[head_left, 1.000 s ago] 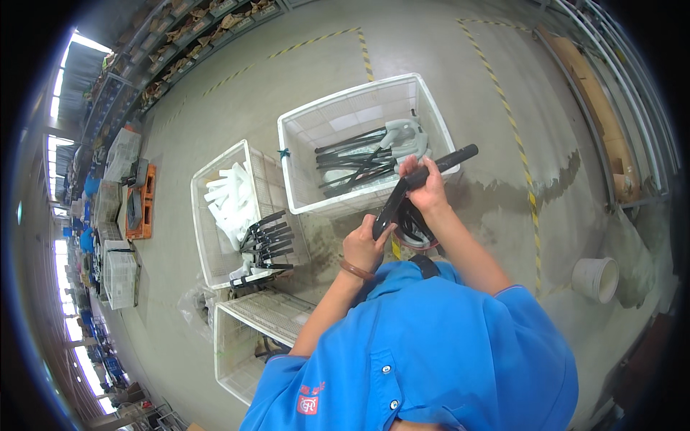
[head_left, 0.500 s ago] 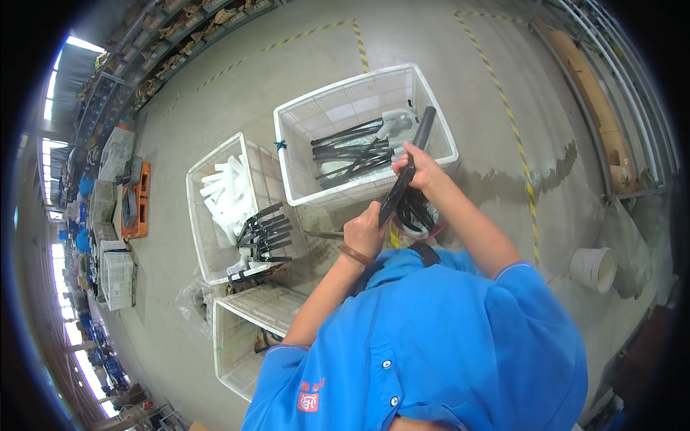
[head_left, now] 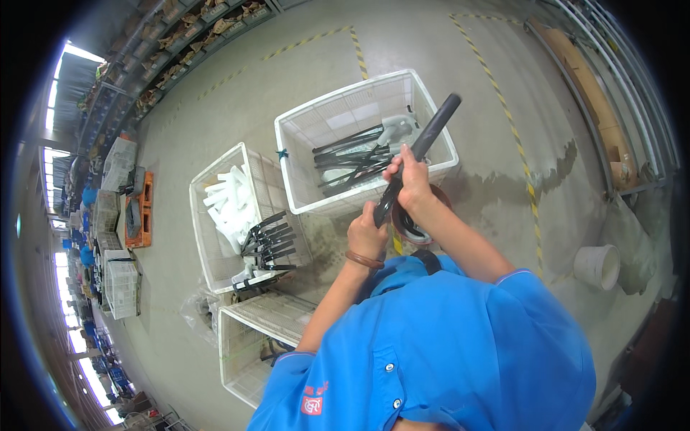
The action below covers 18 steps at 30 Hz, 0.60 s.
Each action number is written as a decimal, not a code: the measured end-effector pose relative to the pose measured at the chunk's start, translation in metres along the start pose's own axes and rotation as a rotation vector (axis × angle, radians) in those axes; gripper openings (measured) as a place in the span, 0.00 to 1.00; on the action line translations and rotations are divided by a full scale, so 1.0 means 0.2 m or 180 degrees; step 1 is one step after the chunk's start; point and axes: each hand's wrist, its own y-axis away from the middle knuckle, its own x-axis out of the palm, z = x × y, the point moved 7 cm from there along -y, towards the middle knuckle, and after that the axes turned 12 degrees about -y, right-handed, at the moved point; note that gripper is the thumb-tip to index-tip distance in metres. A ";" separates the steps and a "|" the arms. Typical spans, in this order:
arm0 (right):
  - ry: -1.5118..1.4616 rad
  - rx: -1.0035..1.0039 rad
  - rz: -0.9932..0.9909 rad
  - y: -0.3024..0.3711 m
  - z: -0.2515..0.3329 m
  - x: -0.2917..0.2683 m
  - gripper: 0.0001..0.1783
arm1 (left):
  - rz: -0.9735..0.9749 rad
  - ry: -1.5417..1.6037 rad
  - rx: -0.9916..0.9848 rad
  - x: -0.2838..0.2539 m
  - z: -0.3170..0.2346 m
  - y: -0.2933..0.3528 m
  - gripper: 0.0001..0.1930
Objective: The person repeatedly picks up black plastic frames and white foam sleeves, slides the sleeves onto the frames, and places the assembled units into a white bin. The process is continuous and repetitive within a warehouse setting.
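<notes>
A long black tube [head_left: 435, 129] slants away from me, its far end above the right rim of a white basket. Around its near, glossier end my left hand [head_left: 366, 233] is closed. My right hand [head_left: 412, 176] is farther up the tube, the thumb and fingers around it. Underneath, the white basket [head_left: 287, 154] holds black rods [head_left: 352, 161] and a part in clear wrap [head_left: 397, 131]. Below my right hand stands a reddish bucket [head_left: 440, 197] with black pieces in it, partly hidden by my hand and forearm.
Left of that basket, another [head_left: 198, 230] holds white wrapped pieces [head_left: 231, 208] and several black brackets [head_left: 269, 241] at its edge. A third basket [head_left: 224, 352] lies nearer me. A white bucket [head_left: 598, 267] is at right, below a metal rack [head_left: 582, 100]. Orange pallet [head_left: 147, 208] stands far left.
The tube has moved up and to the right, and more of it extends past my right hand. My right hand sits slightly lower along it, while my left hand keeps hold of the near end.
</notes>
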 end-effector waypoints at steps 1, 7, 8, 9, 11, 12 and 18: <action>-0.0041 0.0044 0.0034 0.02 -0.05 0.01 0.16 | -0.0060 0.0040 -0.0085 0.01 0.01 0.00 0.17; 0.1960 0.0716 0.1021 0.19 -0.04 0.19 0.19 | -0.0305 0.0502 -0.0230 -0.07 0.16 -0.13 0.12; 0.2752 0.0853 0.1226 0.22 0.02 0.21 0.22 | -0.0312 0.0566 -0.0365 -0.12 0.21 -0.16 0.12; 0.4150 0.0227 0.1490 0.26 0.14 0.25 0.26 | -0.0193 0.0733 -0.0507 -0.18 0.25 -0.18 0.11; 0.5624 -0.2892 0.2686 0.45 0.36 0.49 0.33 | 0.0258 0.1054 -0.0754 -0.27 0.29 -0.25 0.10; 0.5738 -0.4333 0.3146 0.57 0.39 0.56 0.36 | 0.0309 0.1138 -0.0115 -0.33 0.19 -0.29 0.10; 0.6097 -0.2306 0.4554 0.47 0.18 0.72 0.18 | 0.1155 0.1200 0.0238 -0.52 -0.11 -0.24 0.29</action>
